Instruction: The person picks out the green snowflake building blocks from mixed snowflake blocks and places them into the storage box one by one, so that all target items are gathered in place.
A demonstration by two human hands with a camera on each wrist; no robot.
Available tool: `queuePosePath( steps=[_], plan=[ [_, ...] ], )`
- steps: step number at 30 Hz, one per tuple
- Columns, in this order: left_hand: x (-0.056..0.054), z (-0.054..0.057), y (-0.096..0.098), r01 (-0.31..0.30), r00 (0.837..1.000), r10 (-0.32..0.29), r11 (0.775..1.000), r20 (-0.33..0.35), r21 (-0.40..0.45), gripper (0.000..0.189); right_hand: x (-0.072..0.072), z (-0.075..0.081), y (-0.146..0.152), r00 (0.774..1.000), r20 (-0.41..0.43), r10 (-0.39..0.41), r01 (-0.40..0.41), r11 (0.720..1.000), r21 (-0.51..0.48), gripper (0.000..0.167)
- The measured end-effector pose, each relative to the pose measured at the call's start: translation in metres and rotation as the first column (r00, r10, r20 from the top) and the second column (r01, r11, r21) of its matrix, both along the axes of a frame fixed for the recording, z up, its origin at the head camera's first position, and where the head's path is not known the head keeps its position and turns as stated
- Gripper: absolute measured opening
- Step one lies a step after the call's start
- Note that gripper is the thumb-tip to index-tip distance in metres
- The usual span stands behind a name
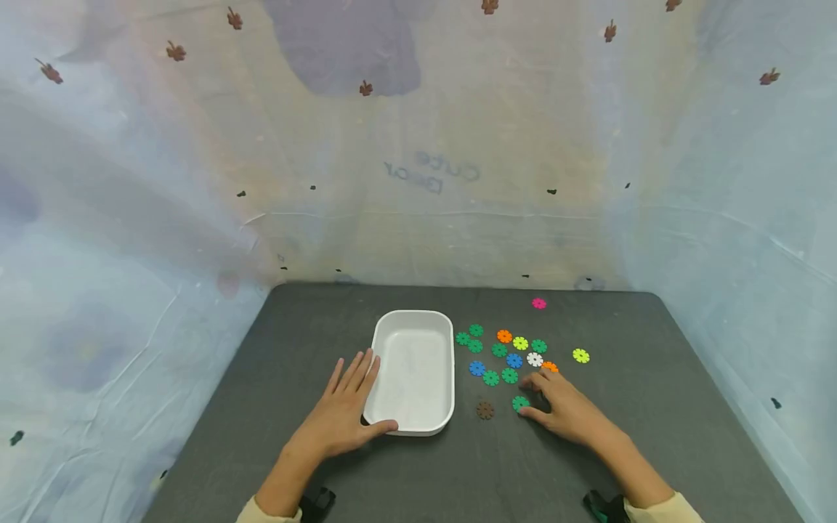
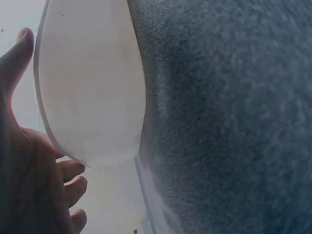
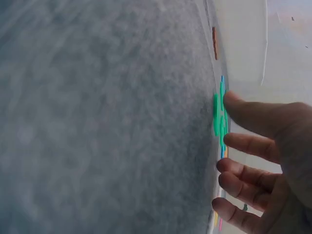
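Observation:
A white rectangular tray [image 1: 413, 430] sits on the dark table. My left hand [image 1: 340, 421] lies along its left side, fingers spread, thumb over the near rim. In the left wrist view, the tray's outer wall [image 2: 92, 87] stands beside the left hand [image 2: 39, 180]. My right hand [image 1: 569, 410] is low over the table, fingers loosely bent, with its thumb tip at the edge of a green notched disc [image 1: 519, 403]. The right wrist view has the right hand [image 3: 273, 161] with thumb and fingers apart near green discs [image 3: 216, 114] seen edge-on; whether it touches them is unclear.
Right of the tray lie several flat notched discs, among them a blue disc [image 1: 477, 368], a white disc [image 1: 535, 359] and a brown disc [image 1: 484, 410]. A pink disc [image 1: 539, 303] lies near the far edge, a yellow disc [image 1: 580, 355] farther right. Patterned sheeting [image 1: 418, 240] surrounds the table.

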State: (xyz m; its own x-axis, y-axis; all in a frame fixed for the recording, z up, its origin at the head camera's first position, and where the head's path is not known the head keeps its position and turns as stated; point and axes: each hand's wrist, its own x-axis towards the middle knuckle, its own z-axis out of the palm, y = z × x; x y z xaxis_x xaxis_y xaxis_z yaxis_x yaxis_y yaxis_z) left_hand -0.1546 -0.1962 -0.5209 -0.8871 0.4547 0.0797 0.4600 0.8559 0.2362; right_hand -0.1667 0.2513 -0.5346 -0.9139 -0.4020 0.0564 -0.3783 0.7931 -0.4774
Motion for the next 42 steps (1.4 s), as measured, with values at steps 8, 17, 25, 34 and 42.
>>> queuePosePath(
  steps=[8,17,25,34,42],
  plan=[
    [-0.001,-0.004,0.001,-0.012,0.998,0.013,1.0,0.063,-0.003,0.121,-0.004,0.001,-0.005,0.998,0.048,0.031,-0.03,0.999,-0.018,0.029],
    [-0.004,-0.002,0.004,0.008,0.999,-0.009,1.0,0.042,0.009,0.124,-0.01,0.01,-0.01,0.981,0.132,0.14,-0.12,0.981,-0.15,0.022],
    [-0.004,-0.006,0.006,0.013,0.999,-0.015,0.999,0.049,0.031,0.126,-0.024,0.024,-0.018,0.961,0.172,0.216,-0.173,0.957,-0.234,0.007],
    [-0.003,-0.008,0.007,0.018,1.0,-0.019,0.999,0.024,0.04,0.126,-0.047,0.043,-0.049,0.974,0.037,0.222,-0.201,0.931,-0.306,0.008],
    [-0.003,-0.008,0.008,-0.006,0.998,0.005,1.0,0.056,0.011,0.127,-0.058,0.057,-0.095,0.957,0.056,0.285,-0.234,0.868,-0.437,0.009]
  ],
)
